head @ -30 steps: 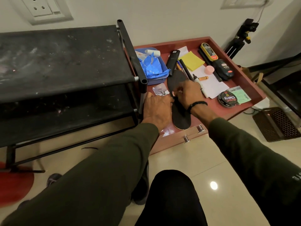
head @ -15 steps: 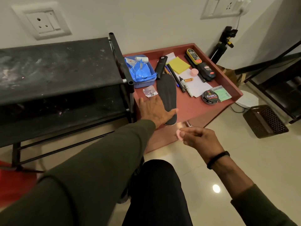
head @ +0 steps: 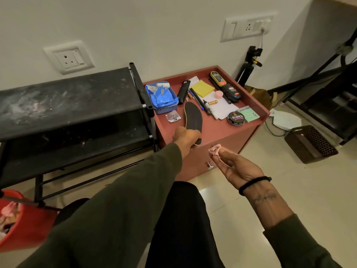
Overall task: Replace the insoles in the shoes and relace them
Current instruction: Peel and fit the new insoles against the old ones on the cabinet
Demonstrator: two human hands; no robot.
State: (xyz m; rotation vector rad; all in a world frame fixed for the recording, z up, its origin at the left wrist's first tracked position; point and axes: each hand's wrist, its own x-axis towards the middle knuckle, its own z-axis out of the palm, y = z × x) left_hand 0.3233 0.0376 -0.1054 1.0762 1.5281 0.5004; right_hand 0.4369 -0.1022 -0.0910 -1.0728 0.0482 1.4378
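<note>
A black insole [head: 193, 118] lies on the red-brown cabinet top [head: 216, 132], its heel end toward me. My left hand [head: 185, 139] grips that near end, fingers curled round its edge. My right hand [head: 235, 165] hovers in front of the cabinet, palm up, and pinches a small crumpled pinkish scrap [head: 215, 149] between thumb and fingertips. No shoe or lace shows clearly.
On the cabinet lie a blue tray [head: 164, 98], pens, yellow notes [head: 202, 88], a polish tin [head: 235, 118] and polish bottles. A black shoe rack [head: 73, 111] stands left, a red bucket [head: 21, 219] at lower left, a brown basket [head: 309, 144] on the floor at right.
My right hand left the insole and pulled back toward me, now holding a pinkish scrap. My left hand slid to the insole's near end and took hold of it.
</note>
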